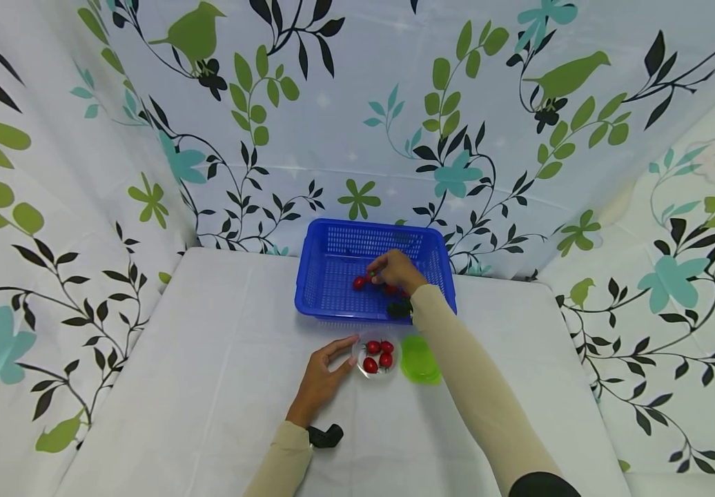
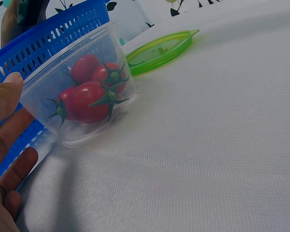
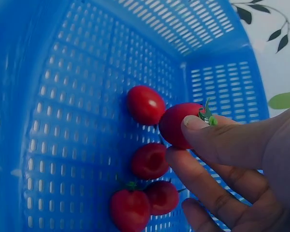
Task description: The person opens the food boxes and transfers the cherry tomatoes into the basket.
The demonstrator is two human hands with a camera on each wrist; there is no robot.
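Right hand (image 1: 397,270) pinches tomato (image 3: 173,124) inside blue basket (image 1: 328,266); left hand (image 1: 322,376), fingers relaxed, touches clear tub (image 2: 42,93) just before basket.

Blue rectangular basket (image 1: 337,268): smooth plastic
Clear round tub (image 2: 50,75): glossy plastic
Green round lid (image 2: 162,52): glossy plastic
Red oval tomatoes (image 3: 145,105): glossy, smooth
White surface (image 2: 208,135): matt, woven

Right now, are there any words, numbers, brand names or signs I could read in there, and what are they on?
None that I can read.
Blue basket, clear container, tomatoes: no writing shows.
Green lid: faint marks, too blurred to tell if they're letters.
Patterned cloth: just pictures of leaves, flowers and birds.
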